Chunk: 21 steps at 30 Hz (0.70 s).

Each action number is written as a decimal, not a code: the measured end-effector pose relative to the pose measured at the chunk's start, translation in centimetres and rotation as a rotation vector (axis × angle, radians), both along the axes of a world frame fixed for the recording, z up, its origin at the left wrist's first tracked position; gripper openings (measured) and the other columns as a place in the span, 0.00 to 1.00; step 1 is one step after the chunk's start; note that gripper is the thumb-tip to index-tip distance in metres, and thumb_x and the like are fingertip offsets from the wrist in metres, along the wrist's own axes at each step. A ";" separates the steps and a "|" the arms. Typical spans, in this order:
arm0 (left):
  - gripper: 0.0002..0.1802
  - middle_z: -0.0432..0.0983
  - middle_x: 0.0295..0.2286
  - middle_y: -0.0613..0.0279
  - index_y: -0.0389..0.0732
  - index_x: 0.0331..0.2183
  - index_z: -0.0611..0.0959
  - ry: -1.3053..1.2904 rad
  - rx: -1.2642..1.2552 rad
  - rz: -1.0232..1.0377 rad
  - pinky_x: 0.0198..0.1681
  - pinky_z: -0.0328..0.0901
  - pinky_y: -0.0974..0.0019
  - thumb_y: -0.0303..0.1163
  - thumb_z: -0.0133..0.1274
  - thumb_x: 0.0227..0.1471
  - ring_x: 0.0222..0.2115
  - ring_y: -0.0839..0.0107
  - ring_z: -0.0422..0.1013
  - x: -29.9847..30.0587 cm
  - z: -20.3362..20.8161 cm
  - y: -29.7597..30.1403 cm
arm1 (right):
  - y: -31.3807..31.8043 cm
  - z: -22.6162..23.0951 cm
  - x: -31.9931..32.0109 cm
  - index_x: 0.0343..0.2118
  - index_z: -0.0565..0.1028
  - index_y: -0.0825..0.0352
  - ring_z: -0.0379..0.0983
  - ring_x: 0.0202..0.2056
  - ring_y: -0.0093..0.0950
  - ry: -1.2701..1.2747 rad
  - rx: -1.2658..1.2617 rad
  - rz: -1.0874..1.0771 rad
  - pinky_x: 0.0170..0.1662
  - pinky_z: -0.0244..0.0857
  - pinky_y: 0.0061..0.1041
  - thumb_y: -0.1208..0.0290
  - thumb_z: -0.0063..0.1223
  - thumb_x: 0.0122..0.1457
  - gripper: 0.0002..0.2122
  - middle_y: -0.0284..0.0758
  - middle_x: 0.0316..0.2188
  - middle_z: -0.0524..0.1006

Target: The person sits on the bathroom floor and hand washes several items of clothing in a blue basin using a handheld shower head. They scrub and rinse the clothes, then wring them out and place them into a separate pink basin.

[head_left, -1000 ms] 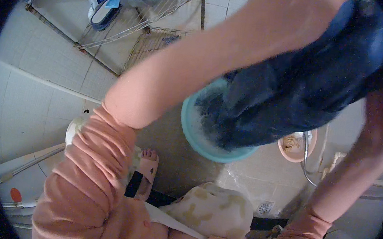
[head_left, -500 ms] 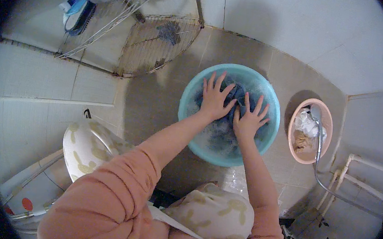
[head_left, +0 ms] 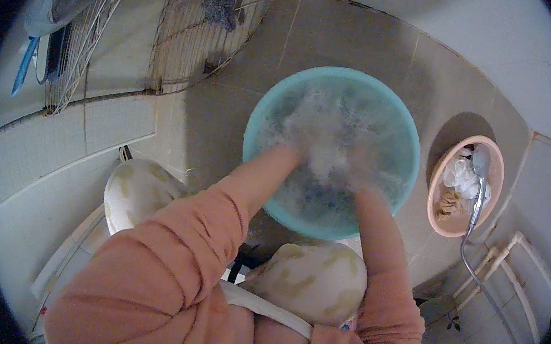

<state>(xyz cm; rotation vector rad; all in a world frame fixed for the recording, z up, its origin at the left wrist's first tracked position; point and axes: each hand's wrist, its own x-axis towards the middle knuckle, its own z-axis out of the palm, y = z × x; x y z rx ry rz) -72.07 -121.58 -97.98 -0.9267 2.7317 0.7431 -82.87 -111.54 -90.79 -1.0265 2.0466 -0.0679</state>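
Observation:
Both my hands are plunged into cloudy, foamy water in a round turquoise basin (head_left: pixel 414 129) on the floor. My left hand (head_left: pixel 290 153) enters at the basin's left middle, and past the wrist it is lost in suds. On the right side, my right hand (head_left: pixel 365 190) goes under the same way. The fingers of both are hidden and smeared by motion. Dark blue cloth (head_left: pixel 313 194) shows faintly through the water between and below the wrists. Whether either hand grips it cannot be seen.
At the right stands a pink oval basin (head_left: pixel 433 204) with white cloth (head_left: pixel 461 176) and tan cloth (head_left: pixel 449 204); a shower head (head_left: pixel 481 162) rests in it, its hose running down. Wire racks (head_left: pixel 188 44) line the left wall, with a brush (head_left: pixel 54 54). White pipes (head_left: pixel 502 260) stand at lower right.
My hands, spread on the blue cloth at the surface before, have pushed down under the water. The cloth has sunk and foam churns over it. The view has shifted slightly.

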 end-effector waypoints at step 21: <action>0.14 0.73 0.28 0.49 0.41 0.32 0.74 0.490 0.020 0.242 0.32 0.62 0.50 0.40 0.38 0.55 0.30 0.49 0.69 -0.5 12.9 -0.9 | 2.2 3.9 1.6 0.43 0.68 0.75 0.66 0.43 0.44 -0.085 -0.917 -0.893 0.48 0.57 0.34 0.61 0.41 0.58 0.20 0.50 0.40 0.71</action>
